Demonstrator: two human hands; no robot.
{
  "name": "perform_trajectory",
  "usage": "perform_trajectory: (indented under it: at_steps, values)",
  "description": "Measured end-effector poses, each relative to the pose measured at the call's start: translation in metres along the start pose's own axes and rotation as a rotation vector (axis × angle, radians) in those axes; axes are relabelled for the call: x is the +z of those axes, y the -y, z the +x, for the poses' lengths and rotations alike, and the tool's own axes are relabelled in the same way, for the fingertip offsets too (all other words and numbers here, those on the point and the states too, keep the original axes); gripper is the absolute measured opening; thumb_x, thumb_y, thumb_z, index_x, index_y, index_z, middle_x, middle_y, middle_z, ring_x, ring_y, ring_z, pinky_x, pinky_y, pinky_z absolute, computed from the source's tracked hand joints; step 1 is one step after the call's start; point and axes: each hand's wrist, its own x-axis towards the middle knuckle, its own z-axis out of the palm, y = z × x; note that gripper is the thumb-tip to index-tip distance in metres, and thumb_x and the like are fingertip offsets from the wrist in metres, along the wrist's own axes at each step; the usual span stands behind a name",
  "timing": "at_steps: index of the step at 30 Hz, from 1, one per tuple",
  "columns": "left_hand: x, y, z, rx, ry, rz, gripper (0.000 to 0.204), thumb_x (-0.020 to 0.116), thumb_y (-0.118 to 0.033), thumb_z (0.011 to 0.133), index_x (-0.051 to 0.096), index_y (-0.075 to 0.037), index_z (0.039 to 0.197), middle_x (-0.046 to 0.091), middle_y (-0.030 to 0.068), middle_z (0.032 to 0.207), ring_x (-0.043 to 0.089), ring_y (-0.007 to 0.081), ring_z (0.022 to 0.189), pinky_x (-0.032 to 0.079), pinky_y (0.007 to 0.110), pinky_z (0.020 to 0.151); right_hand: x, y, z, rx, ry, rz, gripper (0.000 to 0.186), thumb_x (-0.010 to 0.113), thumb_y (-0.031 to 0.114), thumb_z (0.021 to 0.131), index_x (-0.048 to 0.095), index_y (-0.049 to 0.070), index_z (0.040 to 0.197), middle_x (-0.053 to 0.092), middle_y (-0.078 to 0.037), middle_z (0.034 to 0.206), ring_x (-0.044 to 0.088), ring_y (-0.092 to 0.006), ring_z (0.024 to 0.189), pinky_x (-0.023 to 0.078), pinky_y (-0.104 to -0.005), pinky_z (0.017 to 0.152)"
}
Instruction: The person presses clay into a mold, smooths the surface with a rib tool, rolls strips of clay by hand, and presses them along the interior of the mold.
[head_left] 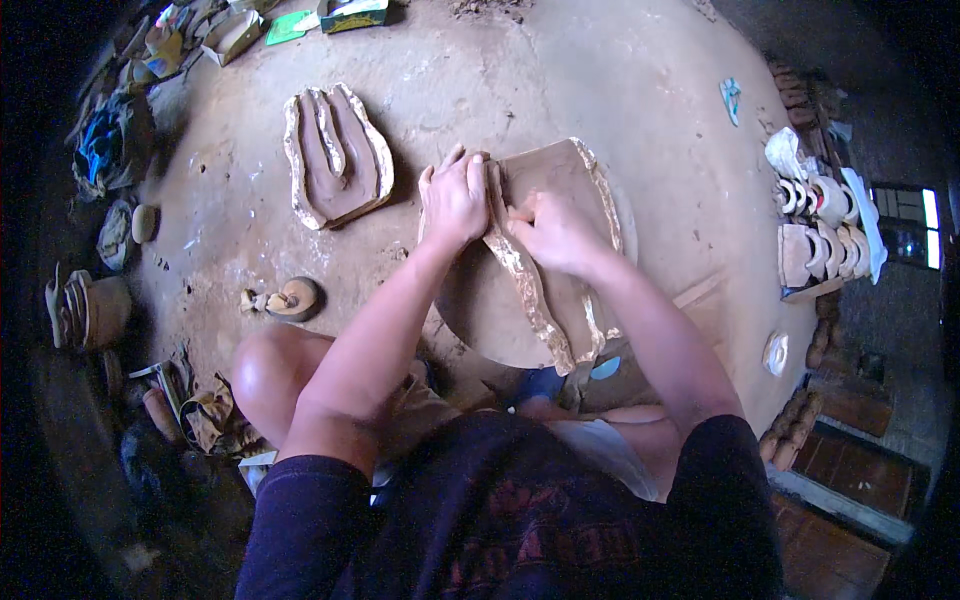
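Note:
A piece of brown clay in a mould with rough, pale edges [612,205] lies in front of me on a round board [463,322]. Down its middle runs a long raised ridge [520,275], pale along its lower part. My left hand [457,203] rests against the upper left side of this ridge, its fingers spread. On the other side, my right hand [557,232] presses at the clay with curled fingers. Whatever is between those fingers is hidden. A second clay-filled mould [338,157], with a pale rim and central tongue, sits on the floor at the upper left.
A small round wooden-looking object [294,298] lies left of my forearm. Curved clay pieces [825,250] are stacked at the right, and a blue-green item [731,100] lies above them. A tan pot [107,308], bags and boxes line the left edge.

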Motion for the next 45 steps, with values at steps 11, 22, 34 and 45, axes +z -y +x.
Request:
perform_trajectory:
  at_steps: [11,22,34,45]
  values:
    - [0.002,0.005,0.003,0.004,-0.006,-0.011,0.047,0.036,-0.034,0.108,0.072,-0.005,0.121,0.067,0.0208,0.131,0.053,0.0321,0.137,0.028,0.056,0.117,-0.001,-0.005,-0.021,0.093,0.003,0.045,0.03,0.069,0.029,0.09,0.078,0.001,0.095,0.069,-0.029,0.082,0.07,-0.0433,0.08,0.056,-0.0488,0.079]
    - [0.001,0.002,0.004,0.042,0.026,-0.029,0.047,0.038,-0.034,0.109,0.072,-0.002,0.121,0.065,0.0234,0.133,0.058,0.039,0.129,0.038,0.052,0.113,0.016,-0.032,-0.049,0.274,0.034,0.204,0.037,0.071,0.033,0.092,0.077,0.004,0.114,0.075,-0.021,0.086,0.075,-0.0324,0.078,0.059,-0.0392,0.078]
    - [0.0,0.001,0.006,0.081,0.106,-0.03,0.048,0.043,-0.043,0.105,0.07,-0.01,0.125,0.067,0.0165,0.133,0.048,0.0334,0.142,0.025,0.06,0.118,0.043,-0.049,-0.086,0.301,-0.096,0.311,0.037,0.072,0.033,0.093,0.077,0.002,0.113,0.074,-0.018,0.08,0.074,-0.0231,0.07,0.057,-0.0374,0.069]
    - [0.006,0.005,0.006,0.072,0.12,-0.016,0.049,0.041,-0.043,0.106,0.07,-0.009,0.126,0.065,0.0164,0.136,0.049,0.0311,0.141,0.025,0.057,0.119,0.047,-0.048,-0.11,0.172,-0.162,0.184,0.039,0.071,0.029,0.094,0.073,-0.003,0.116,0.072,-0.017,0.095,0.073,-0.0275,0.075,0.056,-0.0381,0.07]
